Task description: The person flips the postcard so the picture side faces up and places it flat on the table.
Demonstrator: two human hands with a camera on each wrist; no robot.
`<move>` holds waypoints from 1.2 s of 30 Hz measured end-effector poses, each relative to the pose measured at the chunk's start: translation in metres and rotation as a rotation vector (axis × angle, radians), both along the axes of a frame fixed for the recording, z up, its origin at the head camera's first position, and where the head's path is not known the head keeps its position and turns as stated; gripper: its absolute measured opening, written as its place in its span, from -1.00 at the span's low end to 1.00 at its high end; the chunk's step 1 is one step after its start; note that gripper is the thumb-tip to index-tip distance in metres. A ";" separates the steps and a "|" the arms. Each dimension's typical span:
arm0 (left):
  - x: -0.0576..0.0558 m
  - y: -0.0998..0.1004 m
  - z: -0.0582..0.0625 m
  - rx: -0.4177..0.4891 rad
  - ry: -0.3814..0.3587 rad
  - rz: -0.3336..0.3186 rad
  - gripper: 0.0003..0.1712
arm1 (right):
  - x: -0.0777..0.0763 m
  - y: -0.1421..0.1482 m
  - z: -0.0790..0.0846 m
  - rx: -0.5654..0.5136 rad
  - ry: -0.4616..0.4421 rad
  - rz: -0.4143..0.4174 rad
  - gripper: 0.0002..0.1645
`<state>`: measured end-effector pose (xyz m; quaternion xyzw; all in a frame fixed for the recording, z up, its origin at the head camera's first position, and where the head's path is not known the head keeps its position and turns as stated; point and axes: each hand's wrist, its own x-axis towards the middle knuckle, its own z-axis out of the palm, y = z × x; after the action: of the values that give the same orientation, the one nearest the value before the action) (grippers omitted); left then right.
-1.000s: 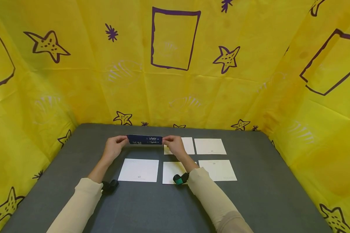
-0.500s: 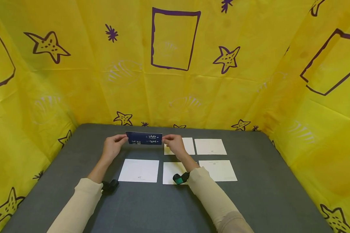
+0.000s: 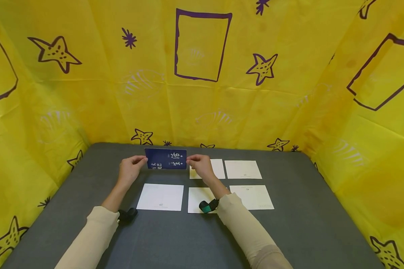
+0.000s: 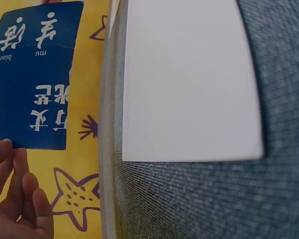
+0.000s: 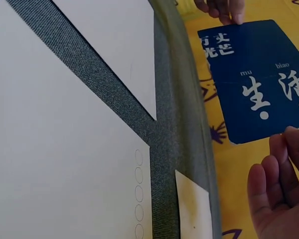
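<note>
Raised over the far left of the table is a dark blue postcard (image 3: 165,158) with white lettering, its printed face tilted toward the head camera. My left hand (image 3: 129,172) pinches its left edge between thumb and fingers. At the opposite edge my right hand (image 3: 202,167) pinches it the same way. In the left wrist view the blue postcard (image 4: 37,74) shows large white characters, sideways on. The right wrist view has the postcard (image 5: 259,82) with both hands' fingertips at its ends. Below my left hand lies a white card (image 3: 159,197), blank side up.
Several white cards lie in two rows on the grey table (image 3: 175,239). A far-row card (image 3: 243,169) and a near-row card (image 3: 251,197) are at the right; another card (image 3: 196,200) sits partly under my right forearm. Yellow patterned cloth (image 3: 202,108) surrounds the table's back and sides.
The blue postcard has tipped up between both hands, so more of its printed face shows and its upper edge stands higher. The hands have barely shifted; the white cards have stayed put.
</note>
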<state>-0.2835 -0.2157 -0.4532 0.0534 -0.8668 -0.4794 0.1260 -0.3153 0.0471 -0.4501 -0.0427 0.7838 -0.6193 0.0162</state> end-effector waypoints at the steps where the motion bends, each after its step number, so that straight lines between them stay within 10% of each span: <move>1: 0.000 0.000 0.000 -0.002 0.004 0.002 -0.65 | 0.000 0.000 0.001 -0.001 -0.001 -0.001 -0.82; 36: 0.002 0.006 0.006 0.039 0.001 0.046 -0.69 | 0.001 -0.005 0.004 -0.022 0.040 -0.089 -0.85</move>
<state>-0.2817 -0.2093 -0.4473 0.0754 -0.8558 -0.4933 0.1363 -0.3139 0.0426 -0.4463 -0.0203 0.7781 -0.6273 -0.0273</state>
